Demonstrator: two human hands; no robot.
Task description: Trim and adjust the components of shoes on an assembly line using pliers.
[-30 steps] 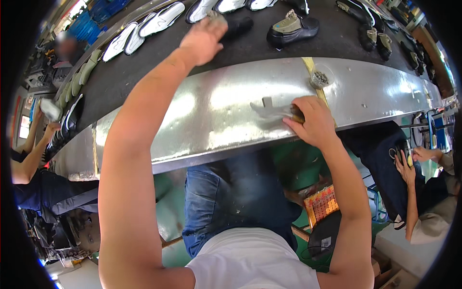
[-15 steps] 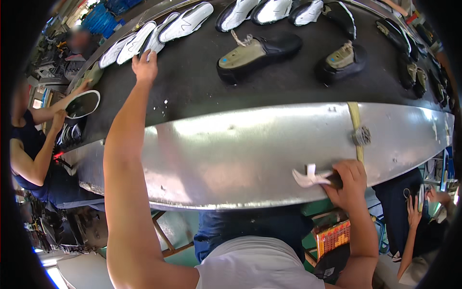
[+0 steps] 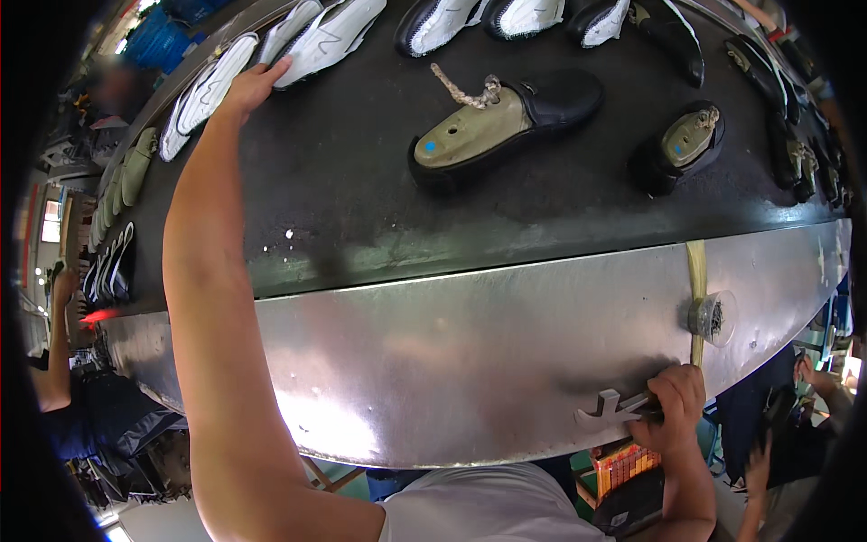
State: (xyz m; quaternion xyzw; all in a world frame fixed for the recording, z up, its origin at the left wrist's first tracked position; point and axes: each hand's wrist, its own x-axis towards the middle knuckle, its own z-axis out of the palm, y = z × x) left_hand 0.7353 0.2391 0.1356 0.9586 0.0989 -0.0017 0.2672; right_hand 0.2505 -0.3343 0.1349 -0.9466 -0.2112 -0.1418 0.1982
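My left hand (image 3: pixel 253 88) reaches to the far left of the dark bench and closes on the near end of a white shoe upper (image 3: pixel 330 41). More white uppers (image 3: pixel 209 86) lie beside it. Low on the right, my right hand (image 3: pixel 673 406) grips lasting pincers (image 3: pixel 610 411), their curved metal jaws and square hammer knob pointing left over the metal apron. Between the hands sits a black shoe (image 3: pixel 560 99) on an olive last (image 3: pixel 479 131) with a cord loop. Another black shoe on a last (image 3: pixel 677 149) stands to its right.
A sloping metal apron (image 3: pixel 470 361) runs along the bench's near side. A yellow strap (image 3: pixel 696 266) crosses it, with a clear cup of small nails (image 3: pixel 718 318) there. More shoes (image 3: pixel 781 135) line the far right. Other people's arms (image 3: pixel 59 343) show at both sides.
My left hand has shifted left and farther away along the white uppers. The view has tilted, so the bench sits lower. My right hand still holds the pincers.
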